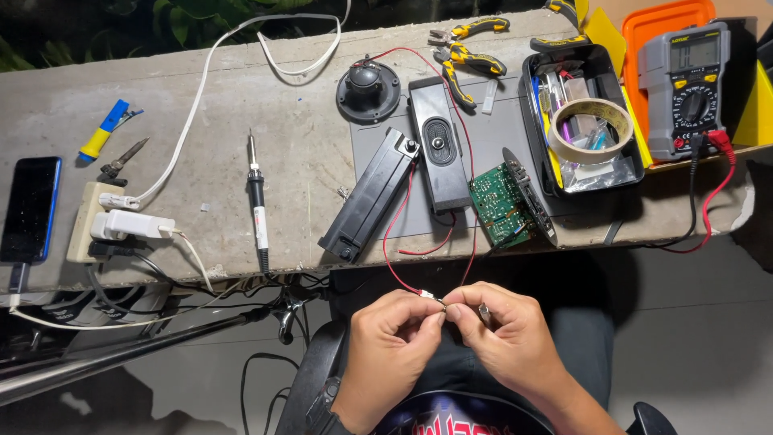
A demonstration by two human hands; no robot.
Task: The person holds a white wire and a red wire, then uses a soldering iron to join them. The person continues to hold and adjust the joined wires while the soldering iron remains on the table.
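Observation:
Below the bench edge, my left hand (pixel 390 338) and my right hand (pixel 503 334) meet fingertip to fingertip. Both pinch the bare end of a thin red wire (pixel 390 242), which runs up from my fingers to the parts on the bench. A small white sleeve sits on the wire at my left fingertips. Above, a green circuit board (pixel 501 205) lies beside a long black speaker (pixel 439 145), a black oblong case (pixel 370 196) and a round black speaker (pixel 368 89).
A soldering iron (pixel 257 205) lies left of the case. A white power strip (pixel 105 221) and a phone (pixel 31 208) sit far left. Pliers (pixel 467 60), a black tray with a tape roll (pixel 590 129) and a multimeter (pixel 691 89) occupy the right.

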